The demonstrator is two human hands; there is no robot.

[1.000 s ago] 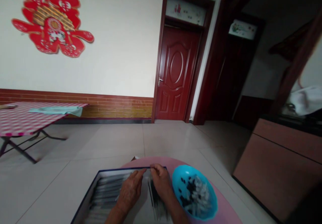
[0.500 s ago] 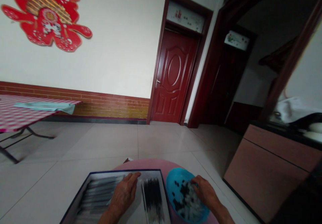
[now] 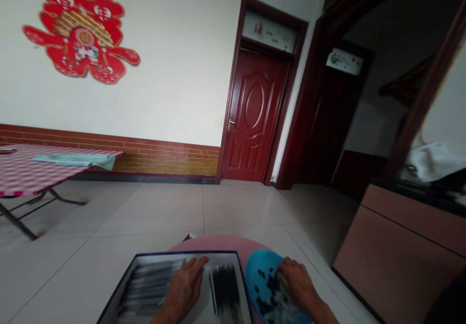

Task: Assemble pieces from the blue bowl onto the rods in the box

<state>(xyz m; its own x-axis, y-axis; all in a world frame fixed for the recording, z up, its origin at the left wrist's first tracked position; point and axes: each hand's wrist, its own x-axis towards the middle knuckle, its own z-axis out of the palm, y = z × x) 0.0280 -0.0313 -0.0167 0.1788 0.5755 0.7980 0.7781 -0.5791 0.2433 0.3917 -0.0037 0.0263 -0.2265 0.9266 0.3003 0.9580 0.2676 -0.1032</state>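
Observation:
My left hand (image 3: pixel 185 285) hovers over a shallow white box with a dark blue rim (image 3: pixel 189 253), its fingers stretched out to the right and nothing visible in them. To its left in the box lie several long thin grey rods (image 3: pixel 145 285), blurred. To its right stands a bundle of dark-tipped thin sticks (image 3: pixel 225 287). My right hand (image 3: pixel 300 283) reaches into a blue bowl (image 3: pixel 257 261) of small black and whitish pieces (image 3: pixel 274 297). Its fingers are curled together among the pieces, and the fingertips are hidden.
Box and bowl rest on a round pink table (image 3: pixel 218 242). A table with a checked cloth (image 3: pixel 43 173) stands far left, a light green cloth (image 3: pixel 78 160) on it. At right is a brown cabinet (image 3: pixel 393 241). A red door (image 3: pixel 255 115) is in the back wall.
The view has shifted slightly, so everything sits a little lower and mostly further right. My right hand's fingers have curled down deeper among the pieces; my left hand stays over the box.

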